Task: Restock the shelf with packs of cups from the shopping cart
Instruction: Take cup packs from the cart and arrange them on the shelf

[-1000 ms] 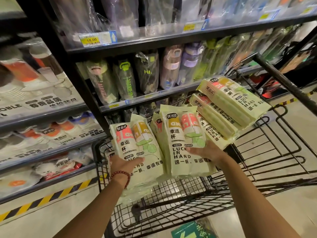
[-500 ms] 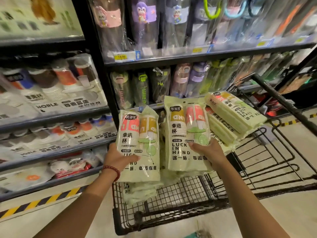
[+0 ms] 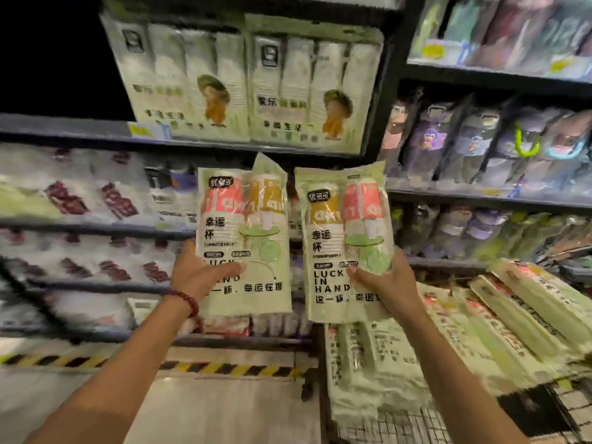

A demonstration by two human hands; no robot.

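I hold two pale green packs of cups upright in front of the shelves. My left hand (image 3: 201, 274) grips the lower edge of the left pack (image 3: 246, 225), thumb across its front. My right hand (image 3: 384, 280) grips the right pack (image 3: 342, 232) from its right side. Both packs show red and yellow cups and the words "LUCK IN HAND". Several more of the same packs (image 3: 499, 318) lie stacked in the wire shopping cart (image 3: 400, 424) at the lower right. The shelf (image 3: 96, 225) behind the packs holds other wrapped cup packs.
Two large white cup packs (image 3: 250, 81) stand on the upper shelf, with a dark gap to their left. Bagged drinking bottles (image 3: 480, 145) fill the shelves on the right. A yellow-black hazard stripe (image 3: 208, 366) runs along the floor at the shelf base.
Both hands have lifted their packs up and left, away from the cart and toward the left shelving. The view has swung left, so the cart now sits at the lower right.
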